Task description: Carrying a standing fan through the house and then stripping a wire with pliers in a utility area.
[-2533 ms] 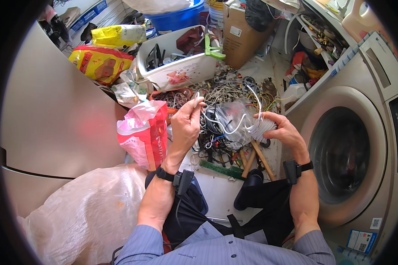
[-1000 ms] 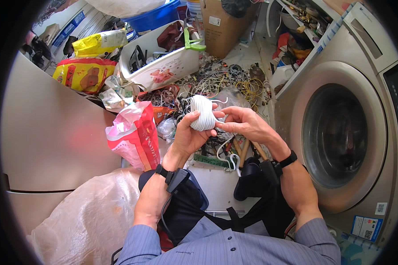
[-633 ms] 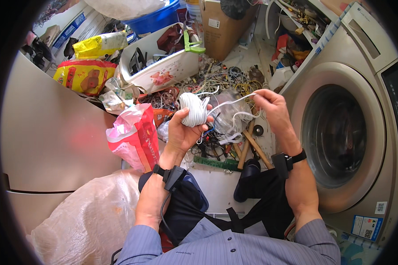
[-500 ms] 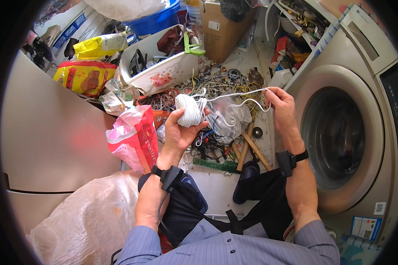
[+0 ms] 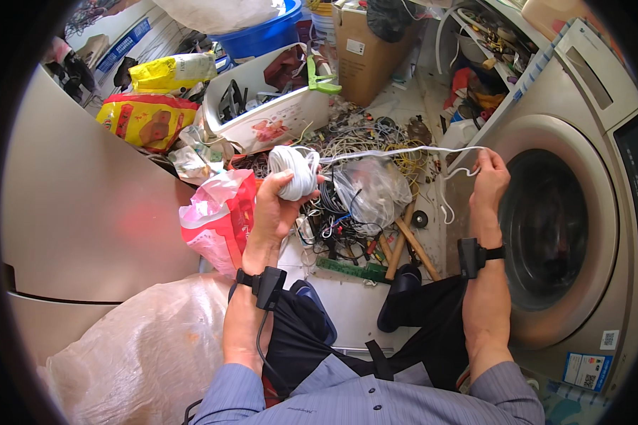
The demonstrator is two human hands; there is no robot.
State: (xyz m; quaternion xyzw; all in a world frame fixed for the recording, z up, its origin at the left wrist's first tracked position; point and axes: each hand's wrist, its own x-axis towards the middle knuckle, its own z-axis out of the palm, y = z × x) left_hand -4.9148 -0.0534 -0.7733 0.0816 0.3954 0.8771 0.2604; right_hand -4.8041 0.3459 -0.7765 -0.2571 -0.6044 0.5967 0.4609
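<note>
While the left hand is curled around the coil of white cord, fingers beneath it and thumb against its near side, I see through the head camera the right hand pinching a single strand, well apart from the left. That strand runs nearly straight from the coil across to the right fingertips, and a loose end dangles to the left of and below that hand. Between my two hands, under the strand, lies a clear plastic bag on a heap of tangled cables, which spreads out beyond both. Nearer to me than the bag are wooden handles and a green strip. Just left of the left hand stands a crumpled pink-and-red bag; farther beyond it I see a white bin with a floral print. To the right of the right hand is a washing machine.
</note>
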